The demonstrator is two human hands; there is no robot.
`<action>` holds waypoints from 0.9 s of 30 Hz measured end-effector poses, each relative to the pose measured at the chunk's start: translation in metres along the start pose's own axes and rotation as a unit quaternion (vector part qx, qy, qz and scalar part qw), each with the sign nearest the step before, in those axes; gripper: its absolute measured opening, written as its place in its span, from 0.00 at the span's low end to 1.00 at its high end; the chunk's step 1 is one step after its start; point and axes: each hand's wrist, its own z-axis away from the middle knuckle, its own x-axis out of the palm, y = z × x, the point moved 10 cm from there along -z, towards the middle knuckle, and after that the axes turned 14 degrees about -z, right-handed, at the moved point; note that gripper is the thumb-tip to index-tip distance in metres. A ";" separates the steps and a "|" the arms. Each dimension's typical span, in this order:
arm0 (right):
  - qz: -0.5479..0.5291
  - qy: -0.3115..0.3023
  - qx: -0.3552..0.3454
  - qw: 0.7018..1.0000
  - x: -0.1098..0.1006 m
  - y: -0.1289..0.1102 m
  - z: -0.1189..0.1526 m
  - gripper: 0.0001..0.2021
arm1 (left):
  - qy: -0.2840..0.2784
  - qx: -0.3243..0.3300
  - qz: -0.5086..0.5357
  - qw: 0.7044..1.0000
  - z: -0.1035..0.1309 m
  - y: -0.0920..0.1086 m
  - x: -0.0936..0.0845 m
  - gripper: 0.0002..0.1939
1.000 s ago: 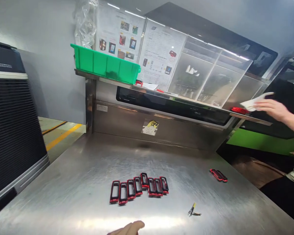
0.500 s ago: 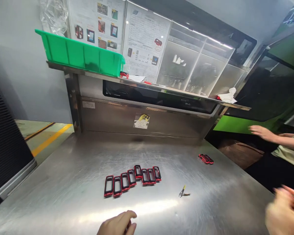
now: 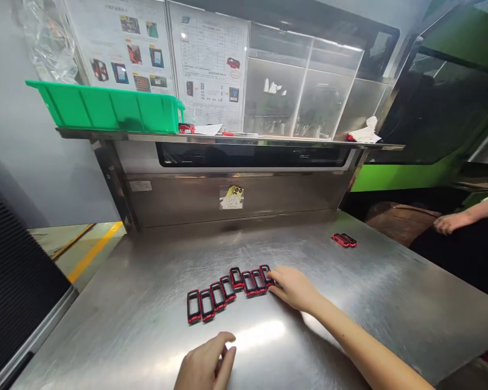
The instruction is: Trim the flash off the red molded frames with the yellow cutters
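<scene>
The metal desk (image 3: 146, 271) is spreading out beneath everything, shiny and probably slippery, so a careless nudge could send something sliding. Behind it, the shelf (image 3: 244, 141) is carrying a green bin (image 3: 114, 108), well apart from my hands, so I am not worrying about that. My right forearm (image 3: 350, 330) is crossing low over the desk and hiding part of it, so I could brush something unseen. Near the middle, a crooked row of eight red and black frames (image 3: 230, 297) is lying packed close, so a push at one end could jumble its neighbours. My right hand (image 3: 293, 287) is touching the row's right end; I cannot tell whether its fingers are gripping or merely resting. My left hand (image 3: 203, 360) is hovering in front of the row, thumb and finger apart, visibly holding nothing; swinging forward carelessly, it could bump the near ends. Farther right, a pair of frames (image 3: 344, 240) is lying apart, easily overlooked. The endmost frame (image 3: 262, 272) is hiding partly behind my fingertips, so a one-sided pinch could twist or drop it.
</scene>
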 end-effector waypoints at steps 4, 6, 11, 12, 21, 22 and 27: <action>-0.019 0.024 0.023 0.999 -0.011 0.003 -0.009 0.06 | 0.002 0.001 0.025 1.000 0.002 0.002 0.002 0.17; -0.048 0.054 0.023 0.997 -0.022 -0.009 -0.010 0.07 | -0.009 -0.014 0.044 0.999 0.002 0.002 0.002 0.16; -0.279 0.063 -0.080 0.955 -0.021 -0.088 0.011 0.10 | -0.056 -0.120 0.170 0.977 0.000 -0.009 -0.001 0.20; -0.372 0.055 -0.109 0.920 -0.016 -0.105 0.018 0.12 | -0.068 -0.156 0.212 0.962 0.001 -0.014 -0.001 0.23; -0.504 0.024 -0.253 0.825 0.046 -0.148 0.056 0.19 | -0.075 -0.306 0.428 0.847 0.012 -0.032 -0.003 0.29; -0.493 0.032 -0.265 0.828 0.047 -0.147 0.059 0.19 | -0.083 -0.298 0.437 0.845 0.010 -0.029 -0.002 0.28; -0.461 0.080 -0.308 0.828 0.038 -0.150 0.067 0.18 | -0.092 -0.272 0.439 0.851 0.005 -0.020 -0.005 0.26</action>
